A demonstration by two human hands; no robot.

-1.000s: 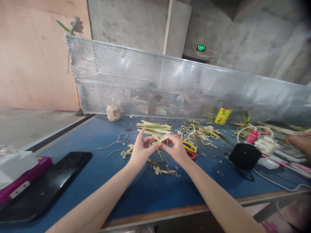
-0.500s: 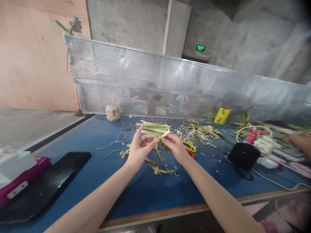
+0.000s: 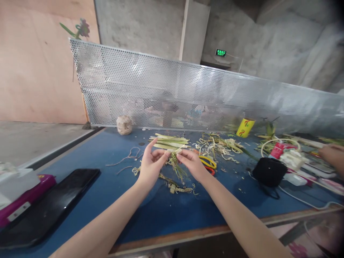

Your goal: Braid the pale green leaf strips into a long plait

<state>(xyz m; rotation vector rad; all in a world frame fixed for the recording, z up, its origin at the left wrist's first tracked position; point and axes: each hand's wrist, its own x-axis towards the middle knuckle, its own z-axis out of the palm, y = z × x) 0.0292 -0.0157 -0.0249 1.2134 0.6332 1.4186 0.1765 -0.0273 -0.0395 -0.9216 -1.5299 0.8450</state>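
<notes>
Between my two hands hangs a small bunch of green plant strips [image 3: 176, 165], knotted or woven at its top. My left hand [image 3: 153, 159] pinches the top from the left with thumb and fingers. From the other side, the fingertips of my right hand [image 3: 191, 162] close on the same bunch. Just behind lies a row of flat pale-green leaf strips [image 3: 172, 141]. Scissors with yellow and orange handles [image 3: 209, 163] rest beside my right hand, partly covered by it. A braided plant piece with curled ends [image 3: 176, 187] lies below the bunch on the blue table [image 3: 150, 218].
A black phone [image 3: 53, 204] lies at left, thin twine [image 3: 130, 154] nearer the middle. Plant scraps [image 3: 220, 145], a yellow roll [image 3: 245, 128] and a black pouch [image 3: 270, 172] are to the right. A perforated metal screen [image 3: 150, 86] bounds the back. Another person's hand [image 3: 331, 156] shows far right.
The strips of the bunch now hang down in full view below my fingers, where they were mostly hidden before. Both hands have shifted slightly, still pinching it.
</notes>
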